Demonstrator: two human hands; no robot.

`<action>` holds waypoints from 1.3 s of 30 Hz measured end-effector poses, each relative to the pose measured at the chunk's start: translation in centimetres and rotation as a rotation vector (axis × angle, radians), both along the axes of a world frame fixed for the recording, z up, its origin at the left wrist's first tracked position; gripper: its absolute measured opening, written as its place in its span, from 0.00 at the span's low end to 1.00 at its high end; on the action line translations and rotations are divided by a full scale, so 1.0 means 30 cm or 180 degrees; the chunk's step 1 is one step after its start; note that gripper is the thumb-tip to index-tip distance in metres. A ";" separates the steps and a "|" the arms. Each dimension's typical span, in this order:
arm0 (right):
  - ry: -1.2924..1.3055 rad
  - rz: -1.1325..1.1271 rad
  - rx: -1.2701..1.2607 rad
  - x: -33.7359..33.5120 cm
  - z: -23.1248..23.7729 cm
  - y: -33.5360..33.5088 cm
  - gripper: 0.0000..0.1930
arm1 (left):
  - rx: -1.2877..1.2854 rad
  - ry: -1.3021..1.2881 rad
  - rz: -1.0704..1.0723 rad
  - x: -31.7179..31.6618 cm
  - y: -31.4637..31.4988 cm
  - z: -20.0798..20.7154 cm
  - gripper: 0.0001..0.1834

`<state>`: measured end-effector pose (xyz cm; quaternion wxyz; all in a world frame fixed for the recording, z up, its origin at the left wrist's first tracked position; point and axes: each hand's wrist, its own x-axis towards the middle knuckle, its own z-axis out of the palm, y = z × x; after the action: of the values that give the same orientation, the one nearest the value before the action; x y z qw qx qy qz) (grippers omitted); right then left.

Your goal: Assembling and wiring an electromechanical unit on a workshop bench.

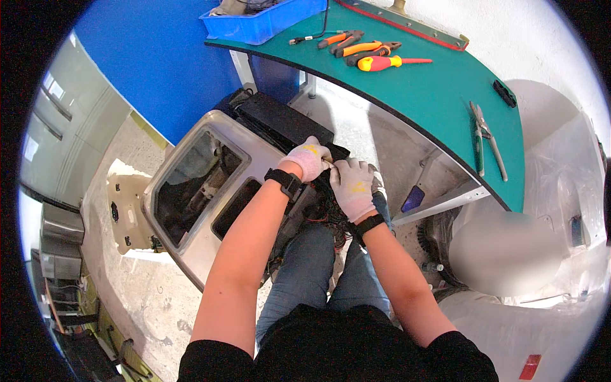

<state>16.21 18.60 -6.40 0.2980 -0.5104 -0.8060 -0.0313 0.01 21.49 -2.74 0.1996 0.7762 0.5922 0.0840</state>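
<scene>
Pinching, left hand [307, 159]: grip looks clenched on a thin pale piece [328, 163]; a poor hold on something that slim could let it twist or slip out;
Right hand [354, 186]: fingers bent down just beside the piece; can't tell whether its grip has hold of it or only steadies; if both hands pull against each other, a sudden release could throw the knuckles into whatever is near;
Thin pale piece: sits between the two hands, mostly hidden, kind unclear; a drop would likely land in the dark wires [328, 213] below and be hard to spot;
Wires: loose tangle close to the knees; a leg shift or a snagged wristband [284, 183] could tug one;
Beige housing [237, 181]: big windowed shell left of the hands, support not visible; a lean from the left forearm might shift it;
Black box [280, 118]: just beyond the left hand; a slip forward could bang fingers on it;
Worktop [439, 108]: carries pliers [372, 52], a screwdriver [385, 62] and snips [485, 137]; snips' handles point toward the near edge, so a hard knock could send them off
</scene>
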 end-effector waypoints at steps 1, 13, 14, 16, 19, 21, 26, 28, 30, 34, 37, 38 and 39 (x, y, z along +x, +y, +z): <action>0.0001 -0.0009 -0.0003 0.002 0.008 0.000 0.07 | -0.0003 0.0001 -0.0009 0.002 -0.006 0.011 0.15; 0.0185 0.0201 -0.0458 -0.011 -0.025 0.050 0.08 | -0.0174 0.0022 0.0092 0.005 -0.018 0.042 0.17; 0.0366 0.0240 -0.0501 -0.014 -0.031 0.048 0.08 | -0.0146 0.0021 0.0071 0.004 -0.020 0.042 0.17; 0.0551 0.0285 -0.0541 -0.015 -0.042 0.042 0.08 | -0.0115 0.0023 0.0054 0.004 -0.020 0.037 0.17; 0.0919 0.0422 -0.0607 -0.009 -0.050 0.030 0.08 | -0.0119 0.0111 -0.0021 0.008 -0.022 0.037 0.17; 0.0941 0.0411 -0.0715 -0.009 -0.041 0.023 0.08 | -0.0144 0.0110 0.0029 0.011 -0.032 0.048 0.17; 0.0730 0.0408 -0.0844 0.005 -0.031 0.041 0.09 | -0.0090 0.0064 0.0012 0.008 -0.023 0.048 0.16; 0.0650 0.0397 -0.0980 0.008 -0.013 0.041 0.10 | -0.0156 0.0070 0.0084 0.003 -0.025 0.057 0.16; 0.0562 0.0612 -0.0976 0.015 0.002 0.048 0.10 | -0.0158 0.0053 0.0079 -0.006 -0.026 0.064 0.15; 0.0730 0.0674 -0.0901 0.025 -0.037 0.073 0.11 | -0.0116 0.0038 0.0061 0.009 -0.019 0.066 0.15; 0.0884 0.0725 -0.1085 0.030 -0.051 0.068 0.13 | -0.0184 0.0033 0.0068 0.014 -0.022 0.059 0.15; 0.0891 0.0841 -0.1123 0.039 -0.060 0.062 0.13 | -0.0157 -0.0001 0.0091 0.013 -0.025 0.054 0.14; 0.0895 0.0954 -0.1158 0.050 -0.068 0.056 0.14 | -0.0131 0.0014 0.0069 0.013 -0.026 0.054 0.14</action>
<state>17.72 20.27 -8.44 0.3117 -0.4299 -0.8156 0.2297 0.40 20.70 -1.13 0.2133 0.7656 0.6026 0.0723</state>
